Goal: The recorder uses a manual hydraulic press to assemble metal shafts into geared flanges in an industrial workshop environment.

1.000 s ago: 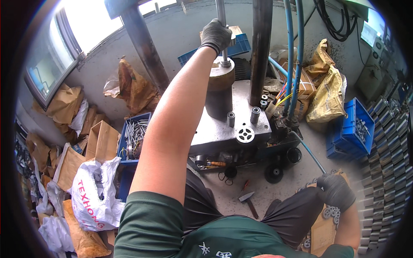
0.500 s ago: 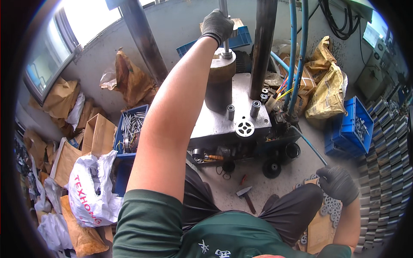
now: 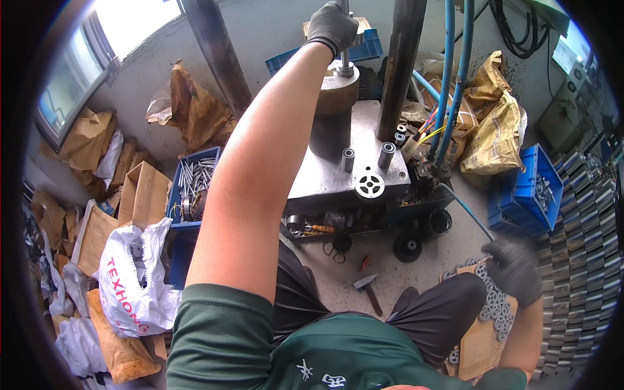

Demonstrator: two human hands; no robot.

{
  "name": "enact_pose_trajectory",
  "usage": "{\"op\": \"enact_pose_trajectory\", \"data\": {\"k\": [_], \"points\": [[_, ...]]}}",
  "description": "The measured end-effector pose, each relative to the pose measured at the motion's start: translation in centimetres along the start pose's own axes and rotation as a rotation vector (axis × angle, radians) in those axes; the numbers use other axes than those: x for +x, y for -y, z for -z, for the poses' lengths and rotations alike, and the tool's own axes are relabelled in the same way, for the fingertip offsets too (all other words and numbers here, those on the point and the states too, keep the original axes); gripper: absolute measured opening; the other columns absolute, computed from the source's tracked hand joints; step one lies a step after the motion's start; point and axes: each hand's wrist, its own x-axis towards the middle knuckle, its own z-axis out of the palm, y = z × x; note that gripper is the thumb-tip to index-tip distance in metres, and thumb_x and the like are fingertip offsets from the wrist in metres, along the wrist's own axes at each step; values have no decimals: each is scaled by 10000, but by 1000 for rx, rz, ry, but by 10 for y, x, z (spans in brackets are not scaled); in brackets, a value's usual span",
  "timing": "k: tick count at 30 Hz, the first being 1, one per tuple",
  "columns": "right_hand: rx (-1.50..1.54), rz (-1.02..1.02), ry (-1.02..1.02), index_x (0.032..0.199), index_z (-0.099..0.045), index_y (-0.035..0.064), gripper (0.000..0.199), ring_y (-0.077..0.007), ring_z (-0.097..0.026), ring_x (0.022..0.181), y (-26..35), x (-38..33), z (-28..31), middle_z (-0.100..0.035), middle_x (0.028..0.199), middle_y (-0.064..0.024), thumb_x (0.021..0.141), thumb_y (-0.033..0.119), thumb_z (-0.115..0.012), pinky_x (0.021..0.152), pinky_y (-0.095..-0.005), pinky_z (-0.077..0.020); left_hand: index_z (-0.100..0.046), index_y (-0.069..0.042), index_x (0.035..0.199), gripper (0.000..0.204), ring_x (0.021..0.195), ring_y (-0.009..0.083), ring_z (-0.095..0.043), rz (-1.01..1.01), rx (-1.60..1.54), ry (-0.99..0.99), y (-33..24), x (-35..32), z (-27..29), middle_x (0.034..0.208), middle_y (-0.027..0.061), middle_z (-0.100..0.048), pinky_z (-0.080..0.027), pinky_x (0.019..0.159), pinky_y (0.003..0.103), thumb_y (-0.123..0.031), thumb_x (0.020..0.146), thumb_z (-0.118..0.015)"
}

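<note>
My left hand [image 3: 331, 29], in a dark grey glove, reaches far up and closes round an upright metal rod [image 3: 346, 57]. Below it, the rod stands on a thick round block [image 3: 337, 88] on the steel machine table [image 3: 312, 188]. At the right, my gloved right hand [image 3: 513, 270] wraps round the end of a thin lever [image 3: 469, 212] that slants down from the machine. On the table's front edge lies a white spoked disc [image 3: 370, 184]. Near it stand two small metal cylinders, a shorter one [image 3: 348, 160] and a taller one [image 3: 387, 155].
Dark columns [image 3: 402, 71] and blue hoses [image 3: 450, 78] rise behind the table. A hammer [image 3: 368, 292] and black rings [image 3: 407, 247] lie on the floor. Blue bins of metal parts stand left [image 3: 195, 185] and right [image 3: 545, 188], with stacked metal pieces [image 3: 578, 260] beyond.
The view has shifted slightly. My right hand and the lever's end sit a little higher in the picture, the hand somewhat blurred. My left hand keeps hold of the rod.
</note>
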Motion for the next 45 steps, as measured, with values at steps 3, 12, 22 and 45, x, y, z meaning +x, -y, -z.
{"op": "enact_pose_trajectory", "data": {"k": [3,12,22,45], "points": [[-134,229,-455,1070,-695,5,171,-406,-692,872,-13,42,21,-710,978,-213,917,60,-644,805,-477,-557,-688,19,971,249,973,437,-728,6,4,6,-2,0,-2,941,293,-728,-585,885,492,-222,909,-675],[-177,179,-883,1110,-678,-13,153,-395,-701,950,-38,169,79,-714,1037,-216,992,73,-630,846,-441,-555,-686,16,987,224,987,437,-726,11,-50,20,-18,-4,-1,957,296,-730,-584,898,490,-186,895,-660],[90,143,-203,1219,-686,-12,365,-396,-712,939,-40,34,20,-705,1026,-238,863,59,-661,861,-437,-574,-724,-2,1118,343,1014,369,-757,42,-30,231,-18,-1,16,1026,246,-768,-591,952,430,-246,878,-698],[-54,55,17,892,-746,74,124,-396,-705,820,-15,-7,-10,-711,854,-186,839,163,-676,770,-490,-563,-695,-21,1099,314,1012,331,-755,156,-45,176,-31,-13,24,1015,187,-772,-589,941,409,-244,882,-739]]}}
